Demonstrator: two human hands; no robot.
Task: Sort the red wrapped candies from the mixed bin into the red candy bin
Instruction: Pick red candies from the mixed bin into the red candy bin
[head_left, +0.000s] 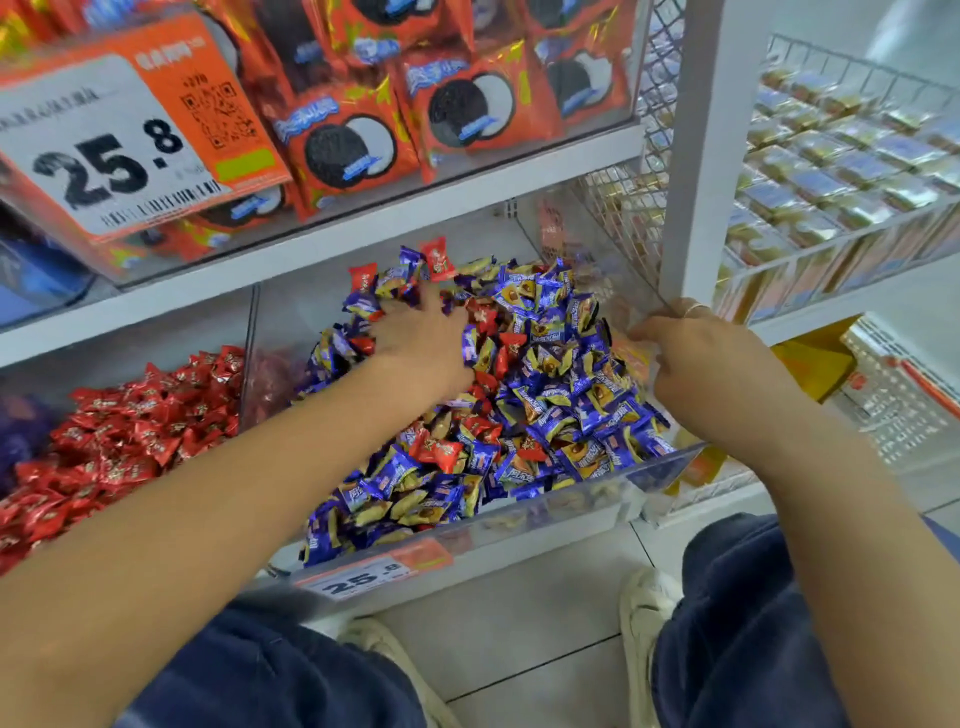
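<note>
The left hand (415, 332) is being pressed down into the heap of small blue-and-gold foil-wrapped candies (561, 395) that fills the clear plastic mixed bin (571, 488). Its fingers (431, 296) are being spread flat among the wrappers, and nothing is seen to be pinched, though the fingertips are partly buried.

The red foil-wrapped candies are being found scattered through that heap. One red candy (362, 277) is lying just beyond and to the left of the left fingertips, and another (437, 258) is standing up just past them toward the back of the bin. More are showing beside the palm on its right side (511, 340), and a further pair (441, 453) is lying nearer the front wall, under the forearm line. Their long axes cannot be judged reliably (the wrappers are crumpled and tilted every way).

The right hand (706, 358) is being held at the right wall of the bin, fingers curled loosely; whether anything is held in them cannot be told.

The red candy bin (130, 431), already heaped with red wrappers, is lying well to the left of the left fingers, across the clear divider, so the left hand is judged the nearer one for the transfer.
</note>
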